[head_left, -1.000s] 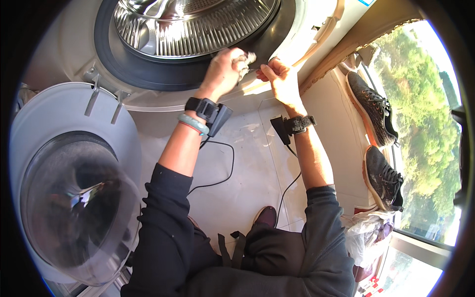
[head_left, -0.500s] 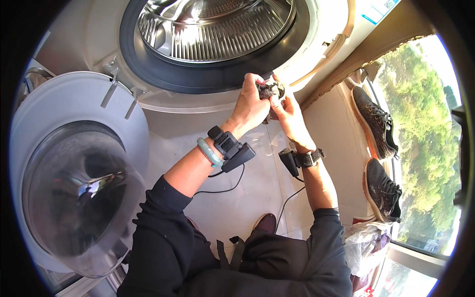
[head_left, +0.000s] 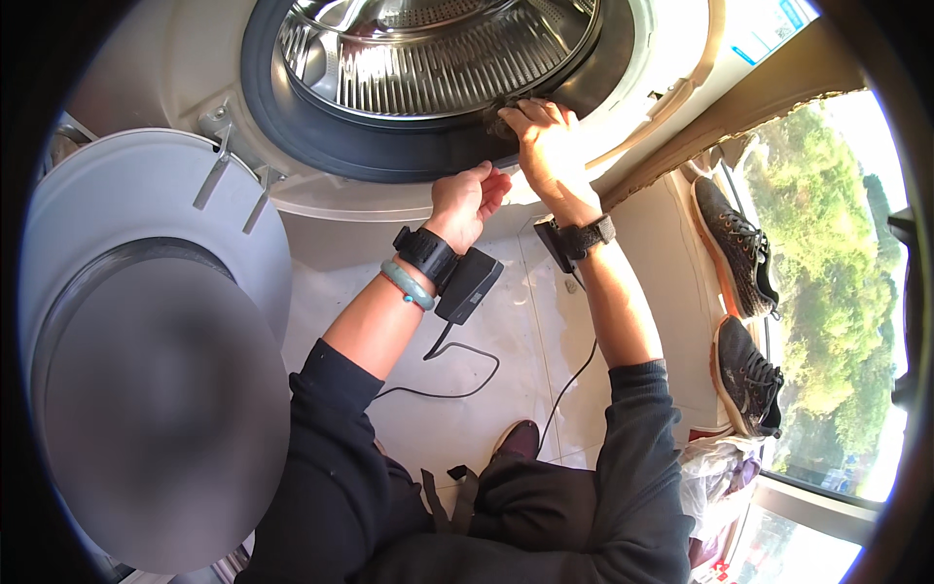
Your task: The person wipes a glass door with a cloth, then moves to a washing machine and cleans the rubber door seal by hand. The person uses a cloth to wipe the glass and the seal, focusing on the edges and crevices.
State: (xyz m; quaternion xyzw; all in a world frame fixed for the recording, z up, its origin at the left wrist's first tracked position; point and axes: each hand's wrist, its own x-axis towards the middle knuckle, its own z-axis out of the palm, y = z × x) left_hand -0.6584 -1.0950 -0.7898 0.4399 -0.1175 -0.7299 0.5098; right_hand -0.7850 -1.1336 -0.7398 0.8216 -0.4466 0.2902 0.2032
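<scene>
My right hand (head_left: 547,146) reaches over the dark grey rubber door seal (head_left: 321,136) of a washing machine. Under its fingertips a crumpled dark cloth (head_left: 501,117) is pressed to the inner side of the seal. Lower and to the left, my left hand (head_left: 465,206) sits at the seal's front edge with curled fingers, the thumb by the rim. Whether it pinches the rubber or something small is hidden. Beyond both hands lies the ribbed metal drum (head_left: 418,83).
The round machine door (head_left: 263,224) stands swung out at the left, beside my left arm. To the right, two dark shoes (head_left: 730,243) rest on a ledge by the window, with a plastic bag (head_left: 715,487) below. Black cables (head_left: 496,375) hang from my wrist devices.
The hands were together in front of the seal with the crumpled cloth between them. The right hand has carried it up into the seal; the left has let go and moved down-left.
</scene>
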